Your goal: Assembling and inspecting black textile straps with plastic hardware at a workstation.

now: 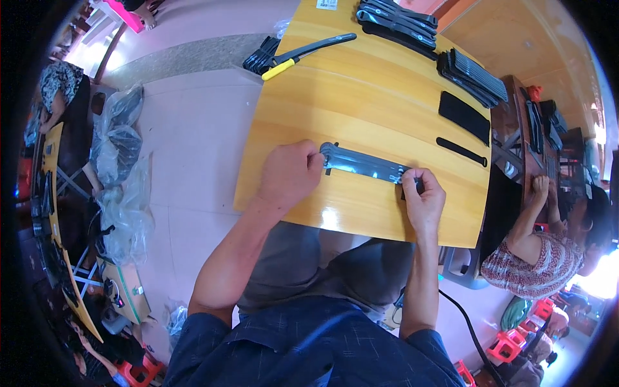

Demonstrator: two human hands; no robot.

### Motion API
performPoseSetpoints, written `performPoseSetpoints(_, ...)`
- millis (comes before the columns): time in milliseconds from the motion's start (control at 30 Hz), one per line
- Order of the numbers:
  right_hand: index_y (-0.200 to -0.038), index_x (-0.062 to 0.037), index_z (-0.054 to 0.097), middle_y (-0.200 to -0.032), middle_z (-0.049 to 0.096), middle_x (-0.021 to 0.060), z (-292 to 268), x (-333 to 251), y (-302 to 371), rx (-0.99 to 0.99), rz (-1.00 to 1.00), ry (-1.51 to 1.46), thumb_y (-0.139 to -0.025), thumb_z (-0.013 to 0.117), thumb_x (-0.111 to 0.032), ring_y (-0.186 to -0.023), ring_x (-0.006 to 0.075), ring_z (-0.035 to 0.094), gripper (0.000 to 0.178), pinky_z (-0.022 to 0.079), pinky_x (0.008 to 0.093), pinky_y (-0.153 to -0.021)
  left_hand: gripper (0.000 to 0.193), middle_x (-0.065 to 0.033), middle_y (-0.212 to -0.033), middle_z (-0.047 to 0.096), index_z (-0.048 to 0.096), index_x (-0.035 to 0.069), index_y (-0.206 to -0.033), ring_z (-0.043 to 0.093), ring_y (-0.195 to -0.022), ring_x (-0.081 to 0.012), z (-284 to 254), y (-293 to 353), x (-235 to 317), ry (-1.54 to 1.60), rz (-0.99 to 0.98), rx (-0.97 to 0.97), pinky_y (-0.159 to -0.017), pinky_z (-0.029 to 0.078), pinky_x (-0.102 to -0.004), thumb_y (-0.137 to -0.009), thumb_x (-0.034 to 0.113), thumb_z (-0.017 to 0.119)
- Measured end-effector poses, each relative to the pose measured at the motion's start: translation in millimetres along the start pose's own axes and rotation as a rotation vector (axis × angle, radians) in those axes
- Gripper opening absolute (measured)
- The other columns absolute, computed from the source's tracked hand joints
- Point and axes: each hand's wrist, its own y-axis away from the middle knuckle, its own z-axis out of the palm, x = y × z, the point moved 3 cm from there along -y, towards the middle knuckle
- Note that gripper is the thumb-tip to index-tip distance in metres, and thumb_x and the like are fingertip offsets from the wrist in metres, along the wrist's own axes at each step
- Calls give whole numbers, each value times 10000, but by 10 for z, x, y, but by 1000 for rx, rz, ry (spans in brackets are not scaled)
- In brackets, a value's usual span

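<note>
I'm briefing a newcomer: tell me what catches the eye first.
First, the glossy dark strip, held between the left hand and right hand over the near side of the wooden table. Next, the yellow handle at the table's far-left edge, then the stacked dark straps at its far right.

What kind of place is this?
Probably a small workshop: stacks of dark strips lie on the wooden table, another person is nearby, and crumpled clear plastic is off to the left.

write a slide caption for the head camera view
Left hand and right hand hold a glossy grey strip near opposite ends over a wooden table, a black strap lying farther right.
</note>
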Motion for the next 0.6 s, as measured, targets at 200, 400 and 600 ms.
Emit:
performPoseSetpoints(200,-900,-23,701,-657,582,-26,-4,58,-13,21,-40,57,-934,739,-140,-610,49,488,127,429,239,-570,170,-201,-762,688,669,27,-835,692,-719,-395,12,-9,-2,-27,5,-4,-662,541,-477,-893,184,696)
performPoseSetpoints(400,-893,-27,700,-646,581,-14,11,37,-11,32,-21,78,-921,748,-144,-612,53,495,130,438,249,-575,185,-198,-772,695,673,27,-834,694,-726,-396,7,-11,-12,-33,21,0,-671,545,-481,-897,200,695)
performPoseSetpoints(600,-887,-30,700,-647,593,4,24,6,-4,57,-49,116,-907,747,-137,-613,66,511,119,449,257,-581,188,-200,-766,691,666,25,-823,694,-726,-396,16,-9,-18,-62,30,10,-670,545,-484,-894,196,695)
